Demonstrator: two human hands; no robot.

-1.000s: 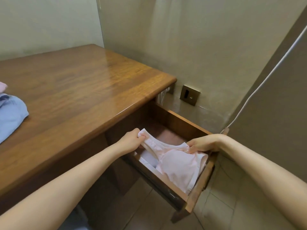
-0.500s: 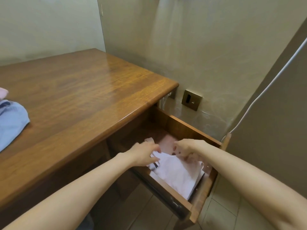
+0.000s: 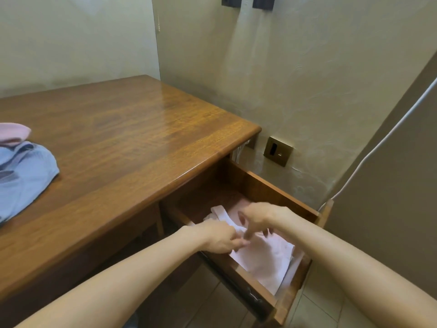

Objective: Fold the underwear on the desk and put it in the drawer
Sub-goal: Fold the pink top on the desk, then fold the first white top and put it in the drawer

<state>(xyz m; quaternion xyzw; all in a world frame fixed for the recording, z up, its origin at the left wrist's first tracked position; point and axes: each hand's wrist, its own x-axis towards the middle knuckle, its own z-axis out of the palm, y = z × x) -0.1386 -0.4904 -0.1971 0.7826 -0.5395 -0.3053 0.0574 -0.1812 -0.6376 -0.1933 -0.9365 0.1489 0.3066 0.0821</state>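
Observation:
The pale pink underwear (image 3: 267,259) lies inside the open wooden drawer (image 3: 272,188) under the desk's right end, with a white band at its far end. My left hand (image 3: 220,237) pinches the near edge of the fabric. My right hand (image 3: 262,217) hovers over the garment with fingers curled down onto it; its grip is partly hidden. More underwear, light blue (image 3: 23,178) and pink (image 3: 13,133), sits on the wooden desk (image 3: 132,138) at the far left.
A wall with a brass socket plate (image 3: 277,151) stands right behind the drawer. A white cable (image 3: 378,145) runs down a panel on the right. Tiled floor (image 3: 314,306) shows below the drawer front.
The pink underwear went from held up over the drawer to lying flat inside it. Both hands came down and moved together over its middle.

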